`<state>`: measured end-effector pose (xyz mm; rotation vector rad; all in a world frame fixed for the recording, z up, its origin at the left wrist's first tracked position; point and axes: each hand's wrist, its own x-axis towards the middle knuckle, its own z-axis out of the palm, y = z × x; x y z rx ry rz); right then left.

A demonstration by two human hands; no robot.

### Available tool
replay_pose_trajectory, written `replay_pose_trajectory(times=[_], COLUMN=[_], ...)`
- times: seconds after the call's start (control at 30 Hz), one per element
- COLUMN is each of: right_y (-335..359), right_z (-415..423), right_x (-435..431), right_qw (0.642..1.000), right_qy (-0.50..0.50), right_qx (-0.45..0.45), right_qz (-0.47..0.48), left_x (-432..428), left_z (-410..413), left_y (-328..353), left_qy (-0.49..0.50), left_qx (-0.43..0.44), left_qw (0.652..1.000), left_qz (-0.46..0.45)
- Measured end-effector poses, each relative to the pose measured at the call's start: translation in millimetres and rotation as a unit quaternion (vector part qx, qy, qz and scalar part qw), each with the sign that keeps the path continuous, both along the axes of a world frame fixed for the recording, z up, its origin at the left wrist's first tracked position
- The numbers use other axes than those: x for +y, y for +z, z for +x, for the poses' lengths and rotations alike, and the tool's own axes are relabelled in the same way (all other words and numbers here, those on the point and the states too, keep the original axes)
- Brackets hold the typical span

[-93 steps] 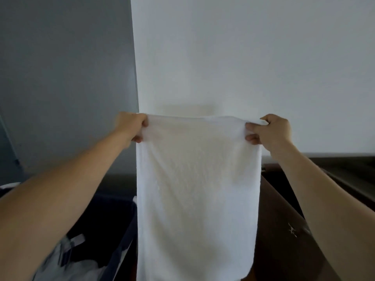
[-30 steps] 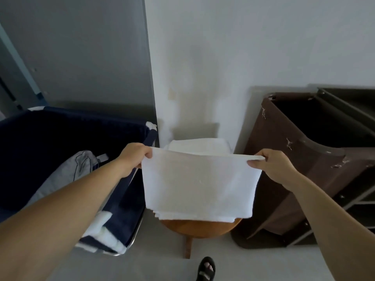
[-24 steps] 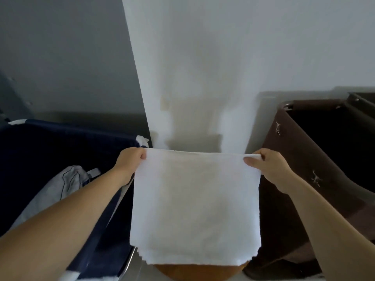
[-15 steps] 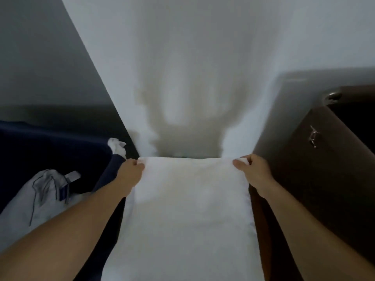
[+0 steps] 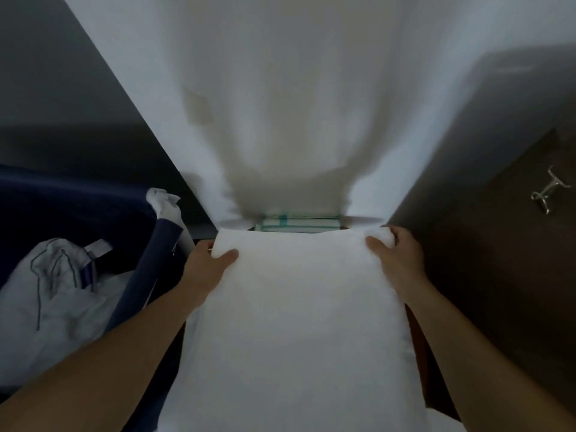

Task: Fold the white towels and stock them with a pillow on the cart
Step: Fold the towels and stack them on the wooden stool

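Dim, cool, low-contrast lighting; no lamp or window in view. The white wall [image 5: 311, 73] is the brightest area and carries a broad soft-edged grey shadow at centre, widening downward toward the towel [image 5: 296, 322]. Towel reads pale blue-white, its texture washed out, with faint shading across the middle. Left side falls to near black around the blue laundry bin [image 5: 78, 198]; the brown cart [image 5: 498, 244] on the right is murky, with only a small metal clip [image 5: 547, 190] catching a weak glint. Overall soft, slightly smeared focus. Wide-angle distortion: the wall's edges splay outward toward the top corners. No glare.
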<state>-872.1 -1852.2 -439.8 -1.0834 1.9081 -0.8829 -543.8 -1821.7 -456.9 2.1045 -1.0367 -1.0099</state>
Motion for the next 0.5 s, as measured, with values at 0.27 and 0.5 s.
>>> replay_pose_trajectory(times=[0.27,0.5], right_y=[-11,-22], right_z=[15,26], right_x=[-5,8], right_qw=[1.000,0.994], right_qy=[-0.007,-0.041], right_qx=[0.002,0.102], right_qz=[-0.014,0.002], left_x=[30,17], left_z=[20,22], left_y=[-14,-16], left_qy=[0.068,0.004], left_qx=[0.034,0.090], left_qw=[0.995,0.996], left_qz=[-0.067,-0.027])
